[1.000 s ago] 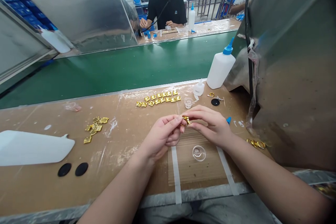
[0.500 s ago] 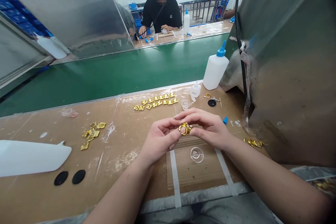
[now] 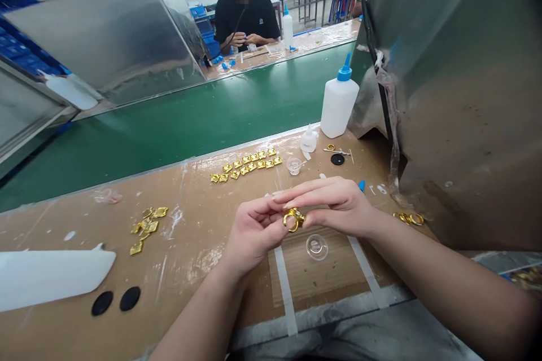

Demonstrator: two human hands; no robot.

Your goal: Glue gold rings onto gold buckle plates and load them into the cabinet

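Note:
A gold ring (image 3: 293, 220) is held up between my two hands, its open band facing me and its ornamented top toward the right. My left hand (image 3: 256, 231) pinches the band with thumb and fingers. From the other side, the thumb and fingers of my right hand (image 3: 339, 206) close on the top of the ring. Below them a small clear plastic cup (image 3: 317, 247) rests on a taped cardboard piece (image 3: 326, 279). Beyond my hands stand two rows of square gold pieces (image 3: 252, 164), and a small clear pot (image 3: 293, 166) with a stick in it.
A white bottle with a blue nozzle (image 3: 339, 98) and a small dropper bottle (image 3: 309, 140) stand behind. Gold pieces (image 3: 146, 228), black discs (image 3: 102, 303) and a lying white bottle (image 3: 51, 279) are left. Gold rings (image 3: 409, 218) lie by the metal housing (image 3: 461, 96) at right. A co-worker (image 3: 248, 17) sits across the green belt (image 3: 169, 135).
My view has turned slightly, shifting the scene. The ring stays between my fingers, tilted a little differently. The co-worker's hands have come together in front of the chest.

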